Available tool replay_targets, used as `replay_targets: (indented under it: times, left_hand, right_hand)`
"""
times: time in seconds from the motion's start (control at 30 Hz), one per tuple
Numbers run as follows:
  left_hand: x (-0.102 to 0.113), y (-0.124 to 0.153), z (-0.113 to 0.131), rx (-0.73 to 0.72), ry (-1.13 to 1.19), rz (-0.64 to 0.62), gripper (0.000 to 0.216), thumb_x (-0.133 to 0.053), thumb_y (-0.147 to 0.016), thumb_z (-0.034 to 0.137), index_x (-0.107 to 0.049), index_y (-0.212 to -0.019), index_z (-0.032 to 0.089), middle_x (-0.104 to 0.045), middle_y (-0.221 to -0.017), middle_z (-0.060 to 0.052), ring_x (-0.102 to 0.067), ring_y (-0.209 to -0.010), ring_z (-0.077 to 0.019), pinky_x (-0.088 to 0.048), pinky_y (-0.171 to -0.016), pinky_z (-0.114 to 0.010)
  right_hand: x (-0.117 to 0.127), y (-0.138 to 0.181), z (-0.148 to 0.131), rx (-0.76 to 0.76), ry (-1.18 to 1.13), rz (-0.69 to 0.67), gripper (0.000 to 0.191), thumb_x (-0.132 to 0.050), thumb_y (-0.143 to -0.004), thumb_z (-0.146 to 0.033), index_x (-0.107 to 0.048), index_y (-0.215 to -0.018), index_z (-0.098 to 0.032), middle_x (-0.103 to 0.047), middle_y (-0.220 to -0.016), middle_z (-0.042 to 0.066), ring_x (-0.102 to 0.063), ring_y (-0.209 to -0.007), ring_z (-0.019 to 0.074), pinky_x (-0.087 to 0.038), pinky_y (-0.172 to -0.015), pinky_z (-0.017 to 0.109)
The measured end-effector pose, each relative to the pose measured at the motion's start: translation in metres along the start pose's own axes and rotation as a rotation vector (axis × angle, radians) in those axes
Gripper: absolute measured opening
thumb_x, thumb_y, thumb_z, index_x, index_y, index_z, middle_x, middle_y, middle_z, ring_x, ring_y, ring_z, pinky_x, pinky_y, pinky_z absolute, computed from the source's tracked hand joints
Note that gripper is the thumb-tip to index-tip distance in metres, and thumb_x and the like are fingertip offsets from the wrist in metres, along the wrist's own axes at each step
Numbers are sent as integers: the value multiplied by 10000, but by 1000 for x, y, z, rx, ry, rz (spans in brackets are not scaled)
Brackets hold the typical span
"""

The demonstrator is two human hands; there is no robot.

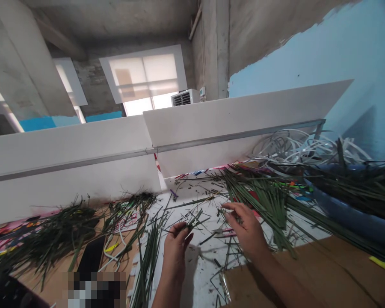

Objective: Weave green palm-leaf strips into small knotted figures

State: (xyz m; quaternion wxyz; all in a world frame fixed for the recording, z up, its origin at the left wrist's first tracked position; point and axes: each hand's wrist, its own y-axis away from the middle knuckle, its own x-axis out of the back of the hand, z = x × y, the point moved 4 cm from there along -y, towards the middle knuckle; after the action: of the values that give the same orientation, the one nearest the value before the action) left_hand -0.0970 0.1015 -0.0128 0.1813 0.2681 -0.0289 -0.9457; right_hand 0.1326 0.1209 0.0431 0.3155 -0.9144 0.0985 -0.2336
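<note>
My left hand [176,246] is closed in a pinch on a small bunch of crossing green leaf strips [197,221], whose thin ends stick out several ways. To its right, my right hand [248,229] hovers over the table with index finger and thumb apart; its other fingers are partly hidden. Below and between the hands lies a pink-handled tool [228,232], its kind unclear. Leaf scraps and short cut strips litter the white tabletop [192,256]. A sheaf of long green strips [150,256] lies left of my left hand, and a fan-shaped leaf [269,201] beyond my right.
A blue basin [346,209] heaped with dark leaves stands at the right, white strapping coils [285,145] behind it. Cardboard [295,273] covers the front right. Tangled leaves [64,226], a black phone-like slab [91,256] and a white cable [123,241] lie left. White panels [211,124] border the back.
</note>
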Motion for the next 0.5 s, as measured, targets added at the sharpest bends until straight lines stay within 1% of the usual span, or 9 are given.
replay_targets:
  times: [0.07, 0.1, 0.13, 0.2, 0.23, 0.27, 0.33, 0.4, 0.5]
  left_hand:
    - [2, -2, -1, -18, 14, 50, 211, -790, -652, 104, -651, -796, 170, -681, -842, -51, -664, -810, -167, -559, -852, -331]
    - [2, -2, -3, -30, 22, 72, 201, -784, -654, 94, -650, -782, 172, -676, -836, -47, -661, -809, -164, -559, -848, -324]
    - [2, -2, -4, -41, 31, 87, 195, -780, -654, 88, -650, -771, 173, -672, -834, -43, -658, -810, -161, -559, -846, -317]
    - [-2, 0, -7, -63, 52, 91, 190, -782, -649, 88, -655, -761, 174, -668, -834, -35, -654, -813, -152, -555, -843, -300]
    - [-5, 1, -9, -68, 64, 84, 194, -788, -641, 95, -656, -758, 175, -667, -831, -30, -652, -810, -147, -552, -842, -292]
    - [-8, 3, -12, -70, 75, 69, 203, -800, -631, 107, -658, -758, 176, -669, -829, -23, -651, -806, -143, -549, -841, -285]
    - [-17, 8, -17, -62, 86, 21, 233, -829, -613, 147, -662, -772, 181, -682, -833, -15, -658, -808, -144, -542, -843, -279]
    - [-25, 14, -22, -50, 86, -26, 268, -856, -599, 193, -667, -789, 186, -701, -847, -17, -671, -826, -161, -536, -842, -288]
    - [-34, 22, -26, -48, 55, -92, 296, -875, -591, 251, -681, -806, 189, -722, -863, -32, -680, -854, -195, -533, -826, -312]
  right_hand:
    - [4, 3, -10, 20, 3, 59, 251, -502, -909, -317, -678, -1072, -242, -685, -1133, 112, -572, -1104, 305, -412, -988, 437]
    - [3, 5, -14, 25, -1, 58, 233, -518, -901, -320, -688, -1041, -246, -696, -1101, 110, -577, -1092, 309, -414, -983, 442]
    - [0, 8, -17, 16, -20, 37, 208, -537, -893, -325, -700, -998, -248, -706, -1060, 106, -588, -1059, 308, -431, -952, 433]
    - [-15, 15, -19, -57, -109, -69, 170, -580, -877, -341, -714, -917, -244, -716, -968, 92, -617, -946, 286, -475, -831, 387]
    - [-24, 19, -18, -114, -164, -139, 160, -610, -861, -352, -717, -887, -236, -717, -930, 83, -624, -889, 272, -481, -771, 365]
    - [-34, 23, -16, -172, -217, -207, 160, -637, -845, -359, -719, -878, -226, -720, -907, 74, -627, -850, 259, -478, -743, 351]
    - [-50, 29, -9, -286, -334, -279, 198, -685, -813, -386, -715, -891, -207, -727, -877, 60, -632, -811, 242, -474, -726, 338]
    - [-59, 32, -3, -368, -481, -280, 253, -702, -800, -428, -705, -890, -192, -727, -854, 51, -635, -810, 233, -475, -731, 328]
    - [-60, 30, 4, -420, -628, -222, 302, -708, -781, -479, -692, -819, -180, -697, -773, 28, -614, -761, 213, -462, -697, 310]
